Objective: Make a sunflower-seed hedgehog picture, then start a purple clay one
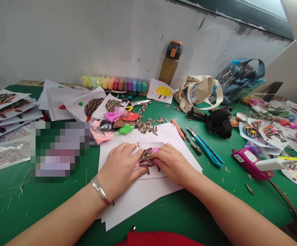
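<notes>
Striped sunflower seeds (pixel 146 157) covered the pink clay animal (pixel 154 150) on white paper (pixel 128 201) near the tabletop's (pixel 174 212) front edge. The left hand (pixel 120 164), thumb and fingers parted, framed one end; the right hand (pixel 173 164) bent its fingertips over the other, grip unclear.

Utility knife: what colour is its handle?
Utility knife handle: bright blue with a dark strip, head view.

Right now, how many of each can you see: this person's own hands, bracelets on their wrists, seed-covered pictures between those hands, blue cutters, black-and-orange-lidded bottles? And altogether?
Own hands: 2 (left hand, right hand)
Silver bracelet: 1
Seed-covered picture: 1
Blue cutter: 1
Lidded bottle: 1
Total: 6
</notes>
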Demonstrator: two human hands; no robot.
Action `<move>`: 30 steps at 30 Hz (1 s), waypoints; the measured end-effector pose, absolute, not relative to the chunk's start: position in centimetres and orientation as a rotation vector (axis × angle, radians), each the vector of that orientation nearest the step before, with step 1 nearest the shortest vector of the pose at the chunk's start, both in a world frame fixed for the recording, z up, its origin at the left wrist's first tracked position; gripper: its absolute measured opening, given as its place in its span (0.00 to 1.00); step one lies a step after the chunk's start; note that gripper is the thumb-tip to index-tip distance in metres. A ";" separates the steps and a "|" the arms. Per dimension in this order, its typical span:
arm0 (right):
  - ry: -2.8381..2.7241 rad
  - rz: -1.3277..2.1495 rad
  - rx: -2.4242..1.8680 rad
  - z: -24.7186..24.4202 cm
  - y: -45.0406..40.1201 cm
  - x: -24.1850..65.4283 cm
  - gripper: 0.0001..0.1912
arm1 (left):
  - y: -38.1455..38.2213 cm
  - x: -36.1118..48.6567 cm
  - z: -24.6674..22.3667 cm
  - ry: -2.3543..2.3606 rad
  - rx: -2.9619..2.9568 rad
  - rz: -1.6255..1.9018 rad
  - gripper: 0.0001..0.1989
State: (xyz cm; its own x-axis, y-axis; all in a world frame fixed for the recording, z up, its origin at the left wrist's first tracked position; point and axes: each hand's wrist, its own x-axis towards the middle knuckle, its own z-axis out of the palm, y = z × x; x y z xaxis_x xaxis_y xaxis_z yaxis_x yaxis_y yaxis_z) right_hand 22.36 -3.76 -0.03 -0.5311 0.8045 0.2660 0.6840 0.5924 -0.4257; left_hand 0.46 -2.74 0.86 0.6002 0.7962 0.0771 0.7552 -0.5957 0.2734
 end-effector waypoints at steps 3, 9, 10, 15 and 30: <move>-2.397 0.359 -1.182 -0.1 -3.8 22.3 0.10 | -2.7 0.4 0.8 1.281 2.621 0.285 0.23; -2.302 0.438 -1.296 0.1 -4.1 22.9 0.04 | -2.8 0.4 0.8 1.278 2.629 0.313 0.22; -2.279 0.444 -1.318 0.1 -4.1 23.0 0.04 | -2.8 0.4 0.8 1.276 2.629 0.318 0.22; -2.273 0.448 -1.344 0.0 -4.0 23.5 0.08 | -2.8 0.4 0.7 1.286 2.632 0.317 0.23; -2.308 0.407 -1.325 -0.6 -4.0 22.7 0.11 | -2.8 0.4 0.8 1.295 2.625 0.286 0.23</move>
State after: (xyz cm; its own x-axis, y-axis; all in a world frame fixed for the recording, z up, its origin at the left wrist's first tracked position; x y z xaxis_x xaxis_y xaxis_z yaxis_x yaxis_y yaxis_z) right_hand 22.72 -4.02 -0.63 -0.4403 0.8677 0.2308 0.7362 0.4960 -0.4604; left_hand 0.43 -2.76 0.85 0.5972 0.7977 0.0840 0.7589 -0.5959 0.2627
